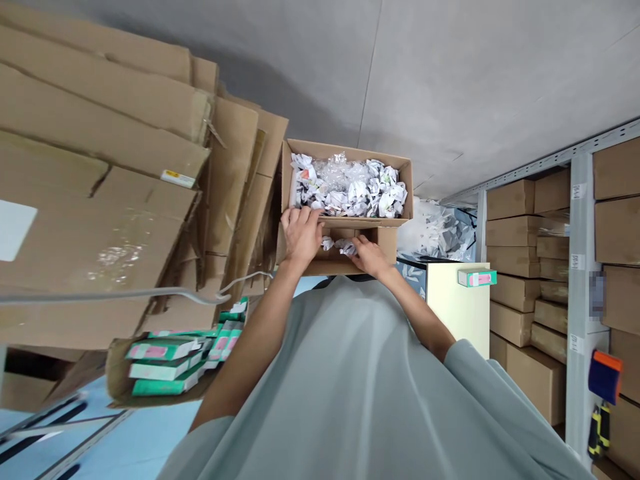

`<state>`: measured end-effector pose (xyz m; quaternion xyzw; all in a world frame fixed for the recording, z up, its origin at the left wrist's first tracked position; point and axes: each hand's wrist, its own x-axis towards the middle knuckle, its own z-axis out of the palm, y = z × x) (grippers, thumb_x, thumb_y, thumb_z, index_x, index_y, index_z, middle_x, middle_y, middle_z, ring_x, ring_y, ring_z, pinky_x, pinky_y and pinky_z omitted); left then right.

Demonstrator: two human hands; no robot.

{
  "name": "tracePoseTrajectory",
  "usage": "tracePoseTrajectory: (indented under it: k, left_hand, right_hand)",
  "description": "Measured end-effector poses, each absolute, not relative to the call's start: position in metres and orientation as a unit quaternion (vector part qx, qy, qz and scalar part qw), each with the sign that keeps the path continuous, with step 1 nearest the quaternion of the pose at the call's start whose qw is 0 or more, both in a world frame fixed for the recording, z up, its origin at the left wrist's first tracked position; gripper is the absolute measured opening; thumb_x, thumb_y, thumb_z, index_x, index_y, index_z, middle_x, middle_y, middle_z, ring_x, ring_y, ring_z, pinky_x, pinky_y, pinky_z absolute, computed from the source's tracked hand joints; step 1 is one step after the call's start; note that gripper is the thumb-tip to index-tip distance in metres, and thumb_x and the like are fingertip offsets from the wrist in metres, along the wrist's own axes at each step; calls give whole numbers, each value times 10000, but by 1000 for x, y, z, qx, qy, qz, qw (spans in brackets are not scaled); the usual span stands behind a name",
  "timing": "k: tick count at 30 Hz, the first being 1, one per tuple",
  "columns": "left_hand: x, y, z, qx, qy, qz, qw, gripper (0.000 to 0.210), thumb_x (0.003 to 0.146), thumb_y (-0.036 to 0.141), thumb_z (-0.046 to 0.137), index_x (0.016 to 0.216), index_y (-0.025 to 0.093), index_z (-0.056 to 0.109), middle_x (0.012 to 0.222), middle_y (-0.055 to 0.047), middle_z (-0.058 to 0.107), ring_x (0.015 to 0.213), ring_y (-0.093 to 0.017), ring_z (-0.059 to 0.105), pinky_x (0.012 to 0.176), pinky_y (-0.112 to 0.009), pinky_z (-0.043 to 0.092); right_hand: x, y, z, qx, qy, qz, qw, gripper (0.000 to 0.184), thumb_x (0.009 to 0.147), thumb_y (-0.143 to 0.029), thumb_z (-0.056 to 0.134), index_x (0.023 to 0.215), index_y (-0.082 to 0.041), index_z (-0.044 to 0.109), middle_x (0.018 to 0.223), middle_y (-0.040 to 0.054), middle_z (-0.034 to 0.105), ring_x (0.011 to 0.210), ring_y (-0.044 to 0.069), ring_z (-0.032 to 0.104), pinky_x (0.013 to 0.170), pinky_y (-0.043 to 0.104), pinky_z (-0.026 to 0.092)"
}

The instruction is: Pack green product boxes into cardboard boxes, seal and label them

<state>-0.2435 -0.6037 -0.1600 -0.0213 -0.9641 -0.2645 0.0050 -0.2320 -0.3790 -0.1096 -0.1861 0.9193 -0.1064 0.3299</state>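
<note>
A cardboard box (350,148) holds crumpled printed paper (357,195) and clear plastic wrap (340,170). My left hand (303,235) is closed over the front left edge of that box. Right in front of my body is a second, open cardboard box (387,247), partly covered by the first one's near side. Inside it lie a few crumpled paper pieces (327,243). My right hand (371,257) reaches into this nearer box, its fingers closed on a crumpled paper piece (345,247); the thumb is partly hidden.
Flattened cardboard (100,207) is stacked at the left, with a grey cable (165,292) across it. Below, a carton (117,377) holds several green-and-white small boxes (165,369). A similar small box (477,277) lies on a cream surface (457,313). Shelving (580,267) with cartons stands right.
</note>
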Motion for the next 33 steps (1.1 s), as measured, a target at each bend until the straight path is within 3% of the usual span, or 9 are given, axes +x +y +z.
tracePoseTrajectory:
  k: [8, 11, 15, 19, 23, 26, 29, 33]
  left_hand:
    - [-244, -604, -162, -17, -965, -263, 13, 410, 1046, 291, 518, 1386, 173, 715, 1224, -185, 687, 1269, -416, 559, 1250, -636, 310]
    - [-245, -603, -161, -9, -964, -264, 13, 407, 1042, 298, 529, 1373, 171, 729, 1208, -185, 691, 1266, -416, 565, 1250, -635, 314]
    - [-247, -604, -161, -4, -966, -260, 6, 403, 1026, 292, 547, 1361, 180, 740, 1179, -175, 703, 1250, -411, 585, 1251, -628, 328]
    - [-248, -605, -161, -4, -962, -272, 8, 432, 1018, 296, 561, 1403, 182, 721, 1199, -170, 720, 1293, -404, 596, 1293, -624, 308]
    - [-240, -609, -151, -16, -949, -312, 41, 571, 1019, 330, 587, 1557, 139, 603, 1479, -211, 657, 1489, -394, 529, 1370, -599, 245]
    - [-222, -617, -142, 22, -933, -350, 81, 659, 1027, 379, 610, 1633, 137, 513, 1651, -225, 534, 1626, -383, 409, 1392, -563, 244]
    - [-195, -630, -143, 96, -919, -375, 73, 697, 1011, 374, 626, 1655, 151, 482, 1696, -224, 480, 1638, -362, 414, 1381, -516, 302]
    - [-165, -642, -165, 188, -908, -373, -1, 752, 943, 363, 657, 1615, 71, 486, 1648, -293, 508, 1607, -424, 457, 1347, -586, 368]
  right_hand:
    - [-241, -369, -98, -148, 917, -65, 365, 545, 1099, -227, 578, 1638, -171, 521, 1651, 203, 541, 1337, 338, 720, 1093, 436, 605]
    - [-245, -361, -91, -147, 921, -93, 348, 532, 1120, -249, 554, 1643, -163, 518, 1632, 193, 580, 1348, 336, 710, 1109, 438, 585]
    - [-252, -343, -75, -137, 930, -157, 303, 405, 1132, -289, 586, 1523, -192, 625, 1476, 142, 727, 1317, 304, 721, 1079, 390, 563]
    - [-254, -319, -65, -85, 943, -194, 258, 206, 1123, -288, 615, 1268, -222, 746, 1239, 91, 828, 1136, 258, 774, 941, 322, 550]
    - [-246, -295, -69, -4, 953, -203, 223, 153, 1113, -318, 646, 1156, -232, 766, 1110, 65, 849, 1010, 242, 793, 847, 298, 522]
    - [-237, -280, -80, 55, 956, -185, 221, 163, 1109, -332, 664, 1178, -223, 762, 1123, 76, 850, 1026, 245, 798, 856, 293, 516]
    - [-226, -271, -93, 97, 953, -160, 237, 241, 1104, -357, 680, 1267, -196, 756, 1201, 117, 843, 1097, 260, 800, 898, 294, 524]
    - [-215, -271, -105, 120, 941, -157, 273, 317, 1115, -371, 658, 1354, -184, 751, 1243, 134, 846, 1165, 279, 801, 938, 303, 534]
